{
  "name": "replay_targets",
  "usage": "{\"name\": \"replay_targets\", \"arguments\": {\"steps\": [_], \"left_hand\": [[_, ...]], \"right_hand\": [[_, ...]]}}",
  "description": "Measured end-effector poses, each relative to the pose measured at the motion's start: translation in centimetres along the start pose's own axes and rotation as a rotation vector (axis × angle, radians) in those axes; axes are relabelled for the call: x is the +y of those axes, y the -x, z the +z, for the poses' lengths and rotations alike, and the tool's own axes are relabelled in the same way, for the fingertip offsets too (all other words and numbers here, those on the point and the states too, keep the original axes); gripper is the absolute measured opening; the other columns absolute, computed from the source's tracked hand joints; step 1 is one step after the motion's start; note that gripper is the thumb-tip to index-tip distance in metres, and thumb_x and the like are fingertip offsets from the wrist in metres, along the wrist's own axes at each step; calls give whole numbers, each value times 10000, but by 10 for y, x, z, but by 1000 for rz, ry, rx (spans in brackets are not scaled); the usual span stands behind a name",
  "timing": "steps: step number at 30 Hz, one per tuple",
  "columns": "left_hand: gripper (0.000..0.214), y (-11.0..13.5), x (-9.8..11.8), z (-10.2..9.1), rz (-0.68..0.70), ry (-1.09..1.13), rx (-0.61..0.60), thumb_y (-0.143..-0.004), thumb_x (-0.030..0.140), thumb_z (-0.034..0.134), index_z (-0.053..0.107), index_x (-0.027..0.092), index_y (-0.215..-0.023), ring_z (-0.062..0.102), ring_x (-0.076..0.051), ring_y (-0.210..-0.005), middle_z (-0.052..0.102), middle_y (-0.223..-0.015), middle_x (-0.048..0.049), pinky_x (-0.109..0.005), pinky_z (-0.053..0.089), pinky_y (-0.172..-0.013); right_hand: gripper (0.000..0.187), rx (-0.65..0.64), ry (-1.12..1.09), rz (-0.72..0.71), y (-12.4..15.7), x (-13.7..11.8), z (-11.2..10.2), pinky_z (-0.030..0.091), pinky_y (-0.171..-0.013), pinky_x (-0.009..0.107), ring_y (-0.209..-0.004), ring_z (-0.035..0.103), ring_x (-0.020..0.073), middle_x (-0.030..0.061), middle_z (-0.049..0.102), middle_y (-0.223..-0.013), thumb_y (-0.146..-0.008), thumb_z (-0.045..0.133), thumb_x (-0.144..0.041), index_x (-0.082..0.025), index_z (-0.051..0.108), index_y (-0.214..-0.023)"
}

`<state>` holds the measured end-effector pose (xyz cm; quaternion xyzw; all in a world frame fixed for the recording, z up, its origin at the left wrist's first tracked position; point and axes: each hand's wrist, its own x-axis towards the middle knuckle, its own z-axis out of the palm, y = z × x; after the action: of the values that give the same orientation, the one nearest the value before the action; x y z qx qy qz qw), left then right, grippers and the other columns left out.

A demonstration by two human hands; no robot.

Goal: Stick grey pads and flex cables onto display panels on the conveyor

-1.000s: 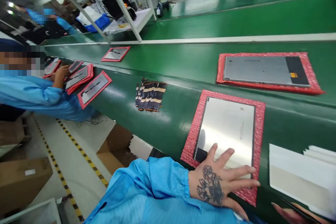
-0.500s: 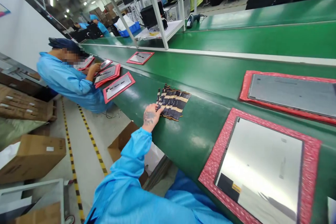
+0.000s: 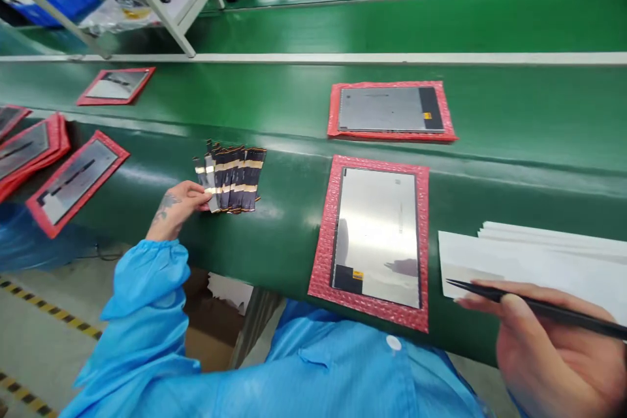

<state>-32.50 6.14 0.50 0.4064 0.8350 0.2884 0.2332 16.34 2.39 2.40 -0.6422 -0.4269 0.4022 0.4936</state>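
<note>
Flex cable strips (image 3: 234, 179) lay fanned in an overlapping stack, dark with gold bands, flat on the belt left of the near red-framed panel (image 3: 376, 236); thin black tweezers (image 3: 539, 306) lay near-horizontal, tip pointing toward that panel's right side.

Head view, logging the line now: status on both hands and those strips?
Left hand pinching one strip off the fanned flex cable strips. Right hand holding black tweezers over white sheets. Metal panel on red bubble wrap between, untouched.

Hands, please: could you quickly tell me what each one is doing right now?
Left hand: pinching one black-and-gold flex strip.
Right hand: closed around thin black tweezers.
</note>
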Motion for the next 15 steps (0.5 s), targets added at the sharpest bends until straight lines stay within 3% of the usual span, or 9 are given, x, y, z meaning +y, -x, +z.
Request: {"name": "replay_targets", "arguments": {"steps": [4,7,9,11,15], "left_hand": [[449,10,18,-19,-118,-75,-22,-655,598,755,531,212,-606,515,-155,-543,525,-528,21,-278,381,-516],[413,31,37,-29,-55,-122,132,-629,584,762,594,206,-643,435,-148,-597,490,-590,32,-276,288,-533],[431,54,53,-23,-14,-4,112,-613,586,786,606,200,-674,443,-150,-657,519,-648,34,-268,311,-577],[419,80,72,-3,47,142,-92,-650,562,788,597,190,-663,452,-147,-671,530,-649,31,-263,342,-606],[338,120,113,66,192,271,-732,-781,452,696,574,180,-622,492,-141,-675,554,-664,16,-266,399,-638]], "right_hand": [[144,-28,-125,-22,-5,-8,6,611,-653,444,-742,699,255,29,702,-799,-767,808,-434,-362,693,-816],[233,-170,-167,-26,-14,-13,10,614,-709,378,-758,709,221,28,726,-849,-823,733,-468,-291,677,-684],[231,-307,-106,15,-20,-18,17,599,-680,338,-703,690,189,31,730,-923,-852,682,-439,-264,704,-702],[188,-513,19,54,-26,-24,29,571,-657,312,-694,662,176,33,720,-929,-852,660,-415,-252,745,-818],[271,-1047,156,187,-29,-31,62,525,-645,300,-724,622,197,19,670,-774,-782,712,-488,-222,739,-823]]}}
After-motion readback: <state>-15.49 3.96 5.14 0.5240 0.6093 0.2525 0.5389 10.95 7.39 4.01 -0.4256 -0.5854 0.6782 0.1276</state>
